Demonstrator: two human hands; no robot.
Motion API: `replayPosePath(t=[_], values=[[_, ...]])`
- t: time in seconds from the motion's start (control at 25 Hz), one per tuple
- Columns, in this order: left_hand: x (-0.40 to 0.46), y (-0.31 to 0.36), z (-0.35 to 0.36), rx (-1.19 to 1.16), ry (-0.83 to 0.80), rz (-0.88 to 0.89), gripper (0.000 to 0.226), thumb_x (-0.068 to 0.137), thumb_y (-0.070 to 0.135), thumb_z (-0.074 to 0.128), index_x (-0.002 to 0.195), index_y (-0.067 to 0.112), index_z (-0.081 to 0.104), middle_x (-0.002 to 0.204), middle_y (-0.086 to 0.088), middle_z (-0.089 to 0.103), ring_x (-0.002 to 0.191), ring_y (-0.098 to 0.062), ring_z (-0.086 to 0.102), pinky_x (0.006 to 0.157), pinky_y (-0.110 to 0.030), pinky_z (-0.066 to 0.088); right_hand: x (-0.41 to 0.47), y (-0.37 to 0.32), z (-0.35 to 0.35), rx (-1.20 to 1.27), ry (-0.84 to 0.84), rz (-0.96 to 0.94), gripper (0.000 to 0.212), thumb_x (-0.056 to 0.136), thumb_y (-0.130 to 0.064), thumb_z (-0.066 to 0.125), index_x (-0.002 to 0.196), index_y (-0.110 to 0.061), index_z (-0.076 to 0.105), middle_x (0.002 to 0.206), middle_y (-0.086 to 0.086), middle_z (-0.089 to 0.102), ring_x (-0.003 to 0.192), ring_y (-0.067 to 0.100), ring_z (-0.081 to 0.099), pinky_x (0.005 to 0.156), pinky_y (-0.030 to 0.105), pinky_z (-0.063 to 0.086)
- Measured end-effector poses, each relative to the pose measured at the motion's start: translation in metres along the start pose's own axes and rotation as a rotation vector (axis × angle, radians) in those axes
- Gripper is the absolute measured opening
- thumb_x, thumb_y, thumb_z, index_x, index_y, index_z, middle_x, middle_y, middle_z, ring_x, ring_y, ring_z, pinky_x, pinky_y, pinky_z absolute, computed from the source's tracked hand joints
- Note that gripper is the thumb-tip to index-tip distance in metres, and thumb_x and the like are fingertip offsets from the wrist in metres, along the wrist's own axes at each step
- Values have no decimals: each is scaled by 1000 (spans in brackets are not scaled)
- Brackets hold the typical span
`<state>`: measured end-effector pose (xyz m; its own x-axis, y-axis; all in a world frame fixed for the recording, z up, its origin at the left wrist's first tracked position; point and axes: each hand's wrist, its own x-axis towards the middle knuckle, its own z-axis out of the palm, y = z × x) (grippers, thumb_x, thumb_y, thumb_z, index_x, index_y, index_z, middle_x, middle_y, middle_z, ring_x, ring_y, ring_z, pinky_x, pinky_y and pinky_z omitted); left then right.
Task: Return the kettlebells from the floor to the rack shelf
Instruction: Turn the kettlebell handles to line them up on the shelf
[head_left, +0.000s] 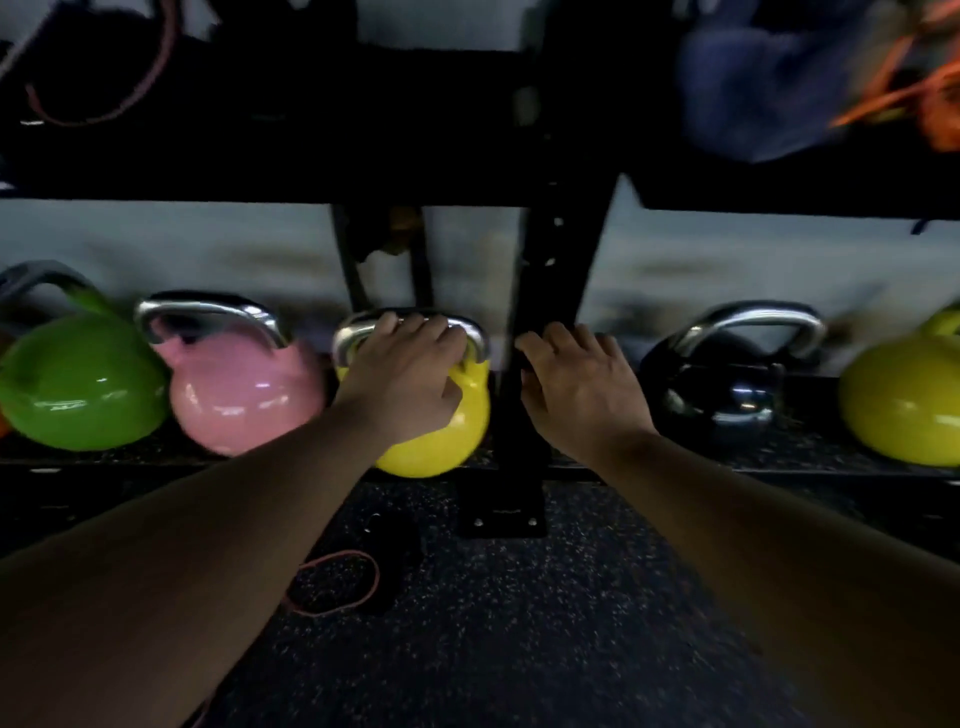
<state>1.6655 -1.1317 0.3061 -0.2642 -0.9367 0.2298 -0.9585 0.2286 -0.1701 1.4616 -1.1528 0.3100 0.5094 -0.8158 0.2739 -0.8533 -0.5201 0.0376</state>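
Note:
A yellow kettlebell (441, 441) with a steel handle sits on the low rack shelf (130, 457), just left of the black upright post (540, 312). My left hand (405, 374) is wrapped over its handle. My right hand (576, 384) rests against the post with fingers spread, holding nothing. On the same shelf to the left stand a pink kettlebell (244, 395) and a green kettlebell (78, 384). Right of the post are a black kettlebell (727, 389) and a yellow-green kettlebell (904, 400).
A red elastic band (332, 582) lies on the speckled rubber floor (519, 623) below the shelf, beside a dark object. An upper black shelf (260, 156) overhangs the kettlebells. The post's bolted foot plate (501, 519) sits on the floor.

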Motion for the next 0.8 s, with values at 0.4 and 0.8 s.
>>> replayPosePath(t=[0.4, 0.8], values=[[120, 244, -27, 24, 86, 103, 37, 83, 35, 55, 115, 16, 54, 113, -7, 58, 105, -28, 52, 87, -42, 37, -118, 223, -44, -78, -11, 214, 29, 94, -36, 42, 114, -20, 55, 113, 10, 62, 103, 33, 56, 87, 46, 44], [231, 264, 13, -125, 27, -83, 44, 96, 45, 46, 126, 13, 48, 122, -9, 53, 104, -31, 55, 73, -44, 45, -72, 311, 3, 8, -82, 322, 43, 101, -43, 29, 130, -16, 44, 115, 11, 57, 104, 29, 55, 88, 46, 47]])
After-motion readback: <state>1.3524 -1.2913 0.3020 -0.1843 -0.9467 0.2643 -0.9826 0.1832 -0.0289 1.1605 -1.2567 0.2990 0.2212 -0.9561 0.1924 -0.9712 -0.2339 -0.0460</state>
